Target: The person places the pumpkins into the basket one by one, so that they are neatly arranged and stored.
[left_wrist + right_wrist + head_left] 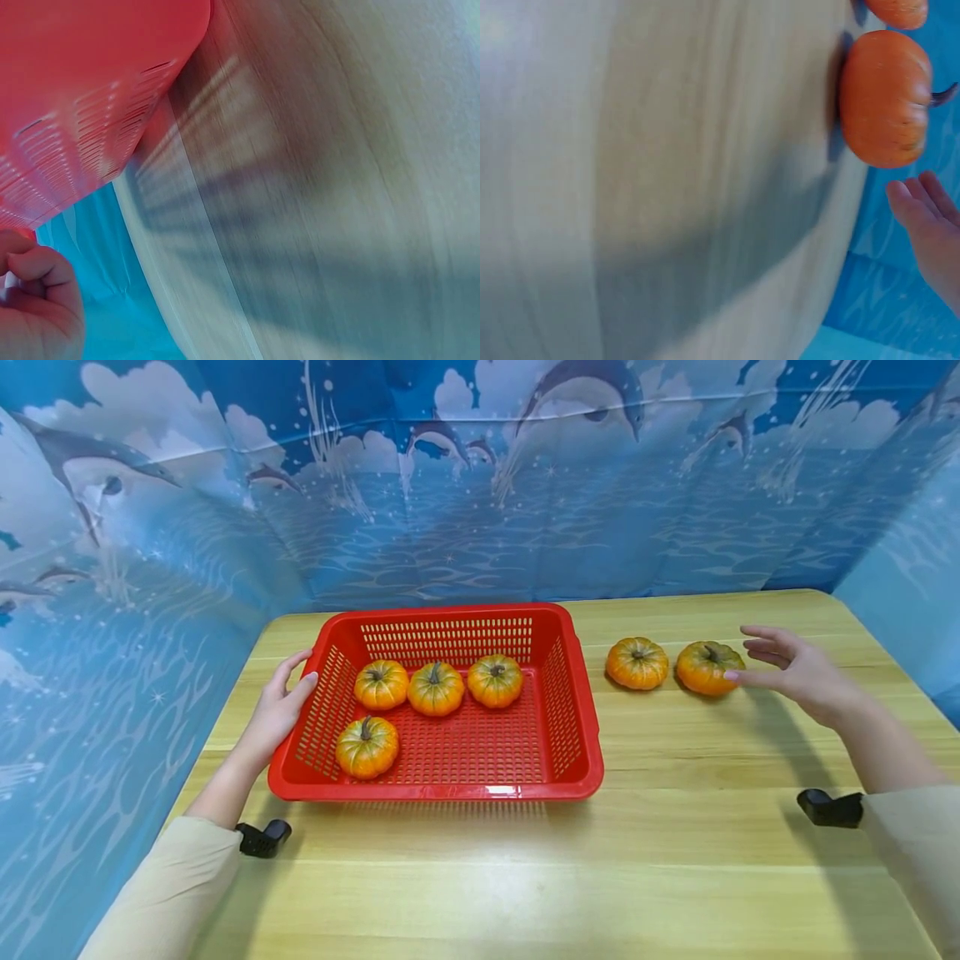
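Plainly, in the head view, your left hand holds the left rim of the red basket, while your right hand is spread wide, holding nothing, beside the right pumpkin. That pumpkin and the left pumpkin sit toward the far right corner of the desk. Four more pumpkins lie in the basket: three in a row across its far half, one by its near left corner. Squat, ribbed and stemmed, they look light and stiff; you do best to grip round the fat sides and spare the stem, which may snap. Behind the desk's far edge hangs creased blue cloth, printed with dolphins.

From the left wrist, you see your fingers curled near the basket's slotted wall. It looks like thin, moulded plastic that may flex a little, so the thick rim seems the sounder hold.

From the right wrist, your fingertips stand just short of the right pumpkin. Its flank is smooth, with shallow creases, and could prove slippery; a thumb opposite the fingers, low on the bulge, should steady it.
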`<state>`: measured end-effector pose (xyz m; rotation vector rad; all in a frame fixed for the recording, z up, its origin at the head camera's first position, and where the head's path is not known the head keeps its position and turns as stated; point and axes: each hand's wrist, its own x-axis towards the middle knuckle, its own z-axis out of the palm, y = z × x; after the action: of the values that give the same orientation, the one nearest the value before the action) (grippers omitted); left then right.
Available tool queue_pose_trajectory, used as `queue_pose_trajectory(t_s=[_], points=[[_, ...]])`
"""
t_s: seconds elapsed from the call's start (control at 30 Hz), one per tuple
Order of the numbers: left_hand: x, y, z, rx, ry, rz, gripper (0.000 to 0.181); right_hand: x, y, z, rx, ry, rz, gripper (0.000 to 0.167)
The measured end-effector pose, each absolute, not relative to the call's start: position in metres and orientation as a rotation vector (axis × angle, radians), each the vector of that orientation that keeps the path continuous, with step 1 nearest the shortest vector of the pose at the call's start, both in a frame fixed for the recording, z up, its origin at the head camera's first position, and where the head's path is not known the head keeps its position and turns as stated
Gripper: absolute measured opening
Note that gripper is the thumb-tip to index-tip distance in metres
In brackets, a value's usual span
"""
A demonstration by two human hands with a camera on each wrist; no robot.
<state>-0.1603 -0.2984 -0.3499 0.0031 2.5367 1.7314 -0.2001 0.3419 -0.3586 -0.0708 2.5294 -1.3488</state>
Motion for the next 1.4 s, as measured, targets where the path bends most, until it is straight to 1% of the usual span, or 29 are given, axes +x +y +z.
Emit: queue_pose_trajectory(t_s=[0.33, 0.47, 0.7, 1.03, 1.2, 1.4], points=[[-0.159, -0.298, -0.351, -0.018, 2.524, 1.743, 0.058, -0.207, 0.339, -0.381, -0.042, 2.438, -1.446, 0.091], [-0.160, -0.298, -0.352, -0.011, 2.519, 1.748, 0.058, -0.210, 0.337, -0.388, -0.032, 2.433, -1.441, 0.093], [-0.162, -0.297, -0.349, 0.002, 2.536, 1.747, 0.058, -0.214, 0.337, -0.394, -0.011, 2.461, -1.419, 0.092], [-0.159, -0.300, -0.350, -0.015, 2.540, 1.731, 0.058, -0.212, 0.335, -0.392, 0.007, 2.437, -1.421, 0.094], [-0.159, -0.299, -0.352, -0.027, 2.538, 1.717, 0.058, -0.212, 0.336, -0.386, -0.018, 2.442, -1.427, 0.090], [-0.160, -0.299, -0.350, -0.035, 2.542, 1.726, 0.059, -0.214, 0.333, -0.367, -0.099, 2.455, -1.461, 0.084]])
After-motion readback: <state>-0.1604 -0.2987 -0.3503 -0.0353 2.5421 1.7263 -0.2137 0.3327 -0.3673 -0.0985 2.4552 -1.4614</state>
